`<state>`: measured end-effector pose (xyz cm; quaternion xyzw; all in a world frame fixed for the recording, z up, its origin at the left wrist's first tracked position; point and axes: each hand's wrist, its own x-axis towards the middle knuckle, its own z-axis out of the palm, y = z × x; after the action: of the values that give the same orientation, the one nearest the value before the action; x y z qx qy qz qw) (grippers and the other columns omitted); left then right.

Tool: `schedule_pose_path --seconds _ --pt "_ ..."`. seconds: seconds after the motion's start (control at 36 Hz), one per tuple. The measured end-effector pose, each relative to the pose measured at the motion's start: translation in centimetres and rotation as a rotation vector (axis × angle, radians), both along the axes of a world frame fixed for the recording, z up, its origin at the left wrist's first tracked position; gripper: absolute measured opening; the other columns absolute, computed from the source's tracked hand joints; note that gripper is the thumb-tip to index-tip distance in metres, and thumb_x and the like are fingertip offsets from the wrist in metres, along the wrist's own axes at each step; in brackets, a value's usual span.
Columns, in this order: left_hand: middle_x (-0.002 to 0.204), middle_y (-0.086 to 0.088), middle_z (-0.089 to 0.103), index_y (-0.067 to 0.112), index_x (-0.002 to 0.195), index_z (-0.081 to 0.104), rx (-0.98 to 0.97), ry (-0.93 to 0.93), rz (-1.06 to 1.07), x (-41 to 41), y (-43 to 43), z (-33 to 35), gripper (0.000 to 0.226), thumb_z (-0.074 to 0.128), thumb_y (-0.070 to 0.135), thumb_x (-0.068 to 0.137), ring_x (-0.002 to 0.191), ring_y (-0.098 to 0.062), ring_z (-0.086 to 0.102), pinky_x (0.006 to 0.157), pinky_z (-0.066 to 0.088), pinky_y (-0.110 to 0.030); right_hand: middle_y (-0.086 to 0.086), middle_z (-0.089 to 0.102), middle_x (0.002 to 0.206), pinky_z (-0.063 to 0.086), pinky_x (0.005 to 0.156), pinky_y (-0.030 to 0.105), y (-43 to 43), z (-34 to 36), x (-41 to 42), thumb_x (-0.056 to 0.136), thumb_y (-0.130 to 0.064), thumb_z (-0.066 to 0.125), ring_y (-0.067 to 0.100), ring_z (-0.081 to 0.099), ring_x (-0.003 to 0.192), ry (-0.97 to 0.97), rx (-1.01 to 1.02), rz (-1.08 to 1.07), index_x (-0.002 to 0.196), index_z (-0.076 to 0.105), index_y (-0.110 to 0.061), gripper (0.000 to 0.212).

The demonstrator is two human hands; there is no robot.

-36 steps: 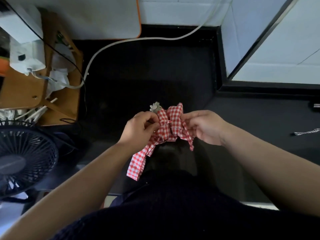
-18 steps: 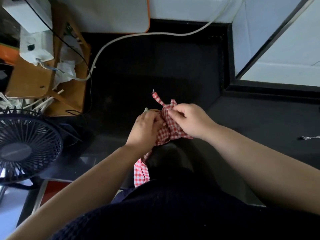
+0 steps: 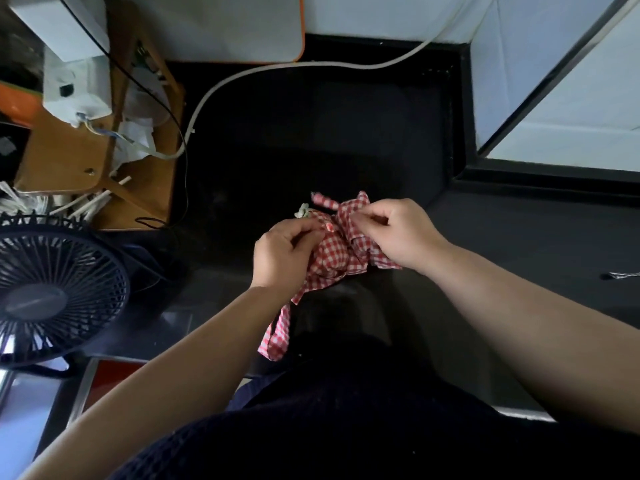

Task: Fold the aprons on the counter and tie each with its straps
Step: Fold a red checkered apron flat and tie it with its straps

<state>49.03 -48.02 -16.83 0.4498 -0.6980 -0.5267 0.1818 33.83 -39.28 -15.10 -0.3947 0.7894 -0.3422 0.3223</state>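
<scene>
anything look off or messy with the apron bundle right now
Slightly. One strap of the red checked apron dangles loose below the left hand, past the counter edge, and a short strap end sticks up above the right hand. The tie looks unfinished.

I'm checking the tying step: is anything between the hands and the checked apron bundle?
Nothing visible. The left hand and the right hand both already grip the apron above the dark counter, and one strap hangs free below.

Dim black counter (image 3: 311, 140), bright white wall (image 3: 571, 109) at upper right, wide-angle bending at edges, slight softness
</scene>
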Motion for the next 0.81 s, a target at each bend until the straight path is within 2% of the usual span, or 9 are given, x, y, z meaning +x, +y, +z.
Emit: schedule_pose_path --seconds 0.06,0.17,0.25,0.31,0.39,0.47,0.61,0.69,0.81 --pt "0.086 0.017 0.067 0.033 0.083 0.067 0.084 0.092 -0.016 -0.7 0.4 0.6 0.021 0.064 0.013 0.091 0.082 0.009 0.063 0.076 0.05 -0.01 -0.018 0.062 0.076 0.038 0.059 0.002 0.3 0.0 0.3 0.094 -0.024 0.058 -0.008 0.056 0.061 -0.053 0.001 0.019 0.104 0.072 -0.01 0.022" --pt "0.087 0.013 0.067 0.025 0.087 0.066 0.147 0.115 -0.144 -1.9 0.8 1.2 0.017 0.061 0.009 0.092 0.085 0.019 0.057 0.077 0.041 0.0 -0.023 0.056 0.051 0.037 0.052 0.005 1.3 -0.6 1.3 0.095 -0.018 0.057 -0.012 0.053 0.052 -0.21 -0.005 -0.027 0.083 0.068 -0.016 0.016" --pt "0.076 0.01 0.066 0.026 0.092 0.062 0.131 0.066 -0.194 -2.1 0.6 0.9 0.013 0.064 0.013 0.091 0.075 0.009 0.062 0.069 0.046 -0.005 -0.02 0.063 0.066 0.042 0.065 0.007 1.3 -1.0 1.7 0.095 -0.016 0.056 -0.01 0.058 0.067 -0.357 -0.07 -0.14 0.078 0.067 -0.022 0.021" --pt "0.074 0.009 0.068 0.021 0.104 0.057 0.172 0.081 -0.155 -2.0 0.7 0.7 0.019 0.067 0.014 0.089 0.076 0.003 0.066 0.068 0.049 -0.009 -0.021 0.063 0.068 0.042 0.068 0.004 1.1 -0.8 1.6 0.095 -0.014 0.056 -0.012 0.058 0.07 -0.341 -0.071 -0.12 0.072 0.064 -0.026 0.027" --pt "0.071 0.01 0.07 0.013 0.118 0.049 0.281 0.124 -0.085 -1.9 1.0 0.4 0.037 0.069 0.015 0.087 0.079 -0.004 0.069 0.075 0.054 -0.02 -0.019 0.062 0.077 0.037 0.072 -0.002 0.8 -0.5 1.2 0.094 -0.012 0.056 -0.02 0.055 0.074 -0.312 -0.047 -0.067 0.074 0.063 -0.026 0.026" --pt "0.07 0.012 0.069 0.01 0.121 0.049 0.368 0.145 -0.046 -2.0 0.7 0.2 0.04 0.069 0.015 0.086 0.083 -0.007 0.069 0.082 0.055 -0.028 -0.019 0.063 0.08 0.04 0.071 0.0 0.8 -0.6 1.0 0.095 -0.016 0.056 -0.018 0.056 0.075 -0.339 -0.049 -0.046 0.081 0.066 -0.028 0.02" --pt "0.074 0.008 0.071 0.017 0.098 0.066 0.445 0.189 -0.087 -2.2 0.3 0.3 0.013 0.064 0.008 0.089 0.081 -0.006 0.07 0.071 0.053 -0.018 -0.021 0.063 0.081 0.038 0.073 -0.002 0.7 -0.2 0.4 0.095 -0.018 0.056 -0.019 0.056 0.078 -0.291 -0.008 0.044 0.084 0.065 -0.03 0.019" --pt "0.075 0.009 0.072 0.018 0.087 0.067 0.421 0.2 -0.082 -2.4 0.5 0.4 0.012 0.065 0.007 0.088 0.081 -0.005 0.07 0.07 0.053 -0.015 -0.021 0.06 0.077 0.034 0.077 -0.004 0.7 0.3 0.1 0.095 -0.017 0.056 -0.022 0.054 0.075 -0.248 0.028 0.079 0.08 0.064 -0.028 0.02" --pt "0.073 0.01 0.071 0.02 0.084 0.066 0.315 0.159 -0.089 -2.5 0.3 0.6 0.008 0.066 0.014 0.089 0.08 -0.006 0.07 0.07 0.054 -0.017 -0.012 0.068 0.099 0.042 0.092 0.018 0.7 0.7 -0.1 0.094 -0.029 0.057 -0.002 0.06 0.099 -0.38 0.112 0.067 0.09 0.07 -0.028 0.013"
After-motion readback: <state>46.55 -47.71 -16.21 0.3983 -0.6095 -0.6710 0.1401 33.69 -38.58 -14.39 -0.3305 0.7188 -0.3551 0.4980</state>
